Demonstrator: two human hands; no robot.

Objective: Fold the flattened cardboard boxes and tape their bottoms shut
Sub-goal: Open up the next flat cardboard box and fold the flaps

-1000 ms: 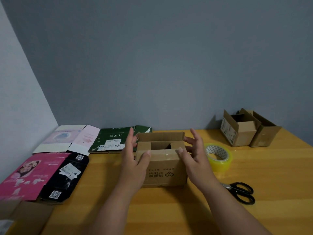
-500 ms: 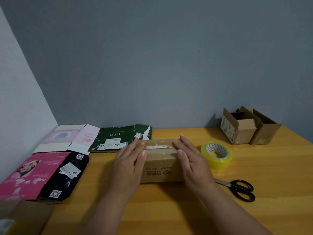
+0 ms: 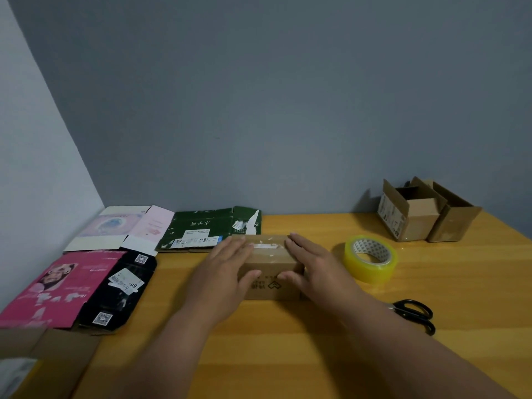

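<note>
A small brown cardboard box [image 3: 269, 262] stands at the middle of the wooden table [image 3: 316, 341], its upper flaps folded down flat. My left hand [image 3: 223, 270] lies on its left part with straight fingers pressing the flaps, thumb on the front face. My right hand [image 3: 313, 267] presses the right part the same way. A roll of clear yellowish tape [image 3: 370, 258] stands to the right of the box. Black scissors [image 3: 414, 315] lie nearer the front right. Flattened boxes lie at the left: green [image 3: 207, 228], pink-white [image 3: 121, 227], magenta [image 3: 51, 286] and black [image 3: 121, 286].
Two folded brown boxes [image 3: 426, 214] with open tops stand at the back right near the grey wall. A flat brown cardboard piece [image 3: 49, 358] lies at the front left corner. The side wall borders the table on the left.
The box flaps stood open a second ago and now lie folded flat. Both hands came down onto the top and have slid slightly toward me, thumbs onto the front face.
</note>
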